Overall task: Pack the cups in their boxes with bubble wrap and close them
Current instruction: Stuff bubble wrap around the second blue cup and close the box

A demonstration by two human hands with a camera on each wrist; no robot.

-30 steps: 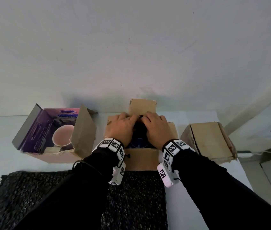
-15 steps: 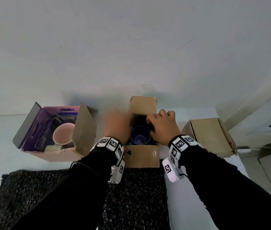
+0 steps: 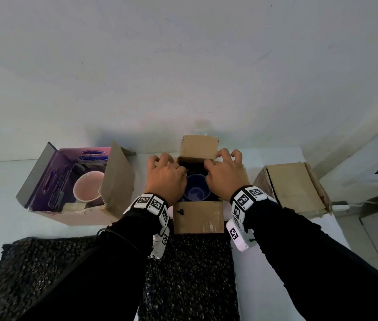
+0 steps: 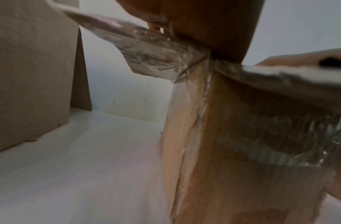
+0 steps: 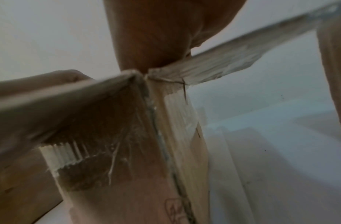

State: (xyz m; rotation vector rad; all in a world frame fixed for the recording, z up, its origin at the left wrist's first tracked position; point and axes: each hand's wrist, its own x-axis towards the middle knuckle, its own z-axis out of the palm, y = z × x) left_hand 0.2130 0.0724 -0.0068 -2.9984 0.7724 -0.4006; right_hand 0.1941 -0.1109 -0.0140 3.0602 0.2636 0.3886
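Note:
A blue cup (image 3: 195, 189) stands upright in the open brown box (image 3: 198, 216) at the middle, with dark wrap behind it. My left hand (image 3: 163, 174) curls its fingers over the box's left side flap (image 4: 146, 50). My right hand (image 3: 225, 173) grips the right side flap (image 5: 223, 63), one finger hooked round its far edge. The back flap (image 3: 198, 147) stands upright and the front flap lies outward toward me. A pink cup (image 3: 88, 186) sits in the open purple box (image 3: 44, 181) at the left.
A closed brown box (image 3: 295, 186) stands at the right near the table's edge. A black bubble wrap sheet (image 3: 183, 274) lies on the white table in front of the boxes, under my forearms. A wall rises right behind the boxes.
My hands were together over the middle box's opening, hiding the cup. They have spread apart onto the two side flaps, and the blue cup now shows.

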